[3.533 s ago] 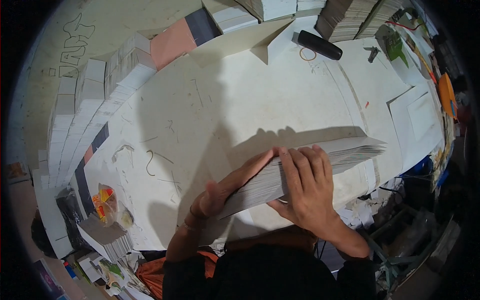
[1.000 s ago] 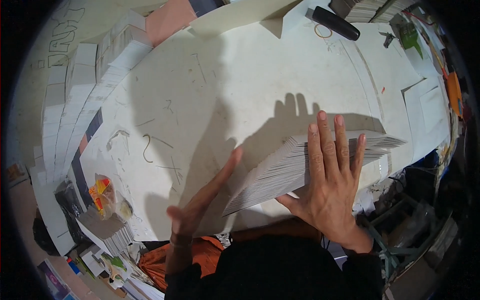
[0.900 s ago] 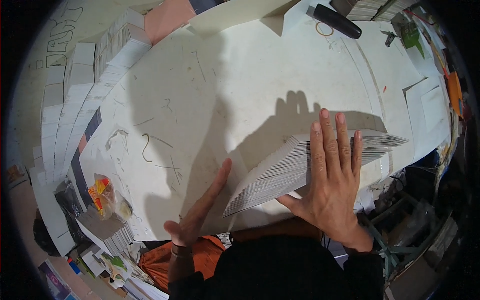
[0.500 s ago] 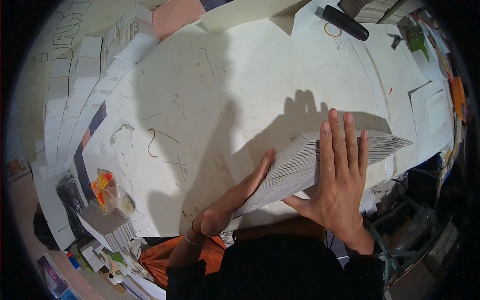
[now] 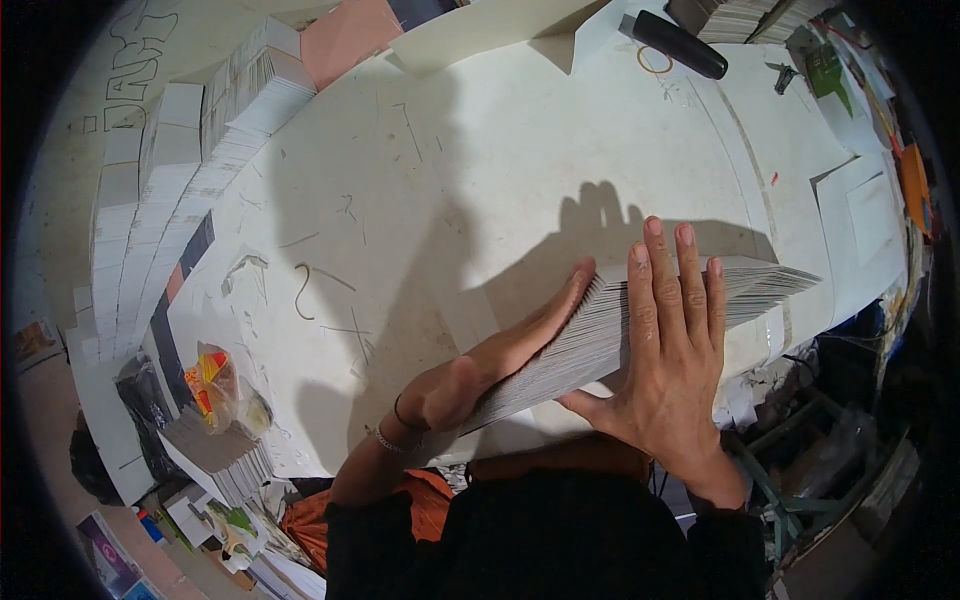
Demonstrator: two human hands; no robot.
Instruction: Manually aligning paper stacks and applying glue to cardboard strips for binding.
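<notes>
A thick stack of pale, thin paper sections (image 5: 590, 345) lies slanted on the near right of the table, its layered edges facing me and fanning out toward the right end. Along the stack's left side, my left hand (image 5: 520, 345) is pressed flat, fingers straight and pointing away from me, thumb raised. My right hand (image 5: 672, 360) lies flat across the front edges, its fingers stretched upward and slightly apart, the thumb out to the left. Neither hand is wrapped round the stack. Its underside and part of its middle are hidden by the right hand.
The white, marked tabletop (image 5: 380, 220) carries loose thread bits. Tall stacks of paper blocks (image 5: 150, 220) line the left. A black-handled tool (image 5: 682, 45) and a rubber band (image 5: 655, 61) lie at the far right. A plastic packet (image 5: 212, 390) sits near left.
My left hand has slid forward and right along the stack's left side, its fingertips now at the far corner. The right hand stays flat on the stack.
</notes>
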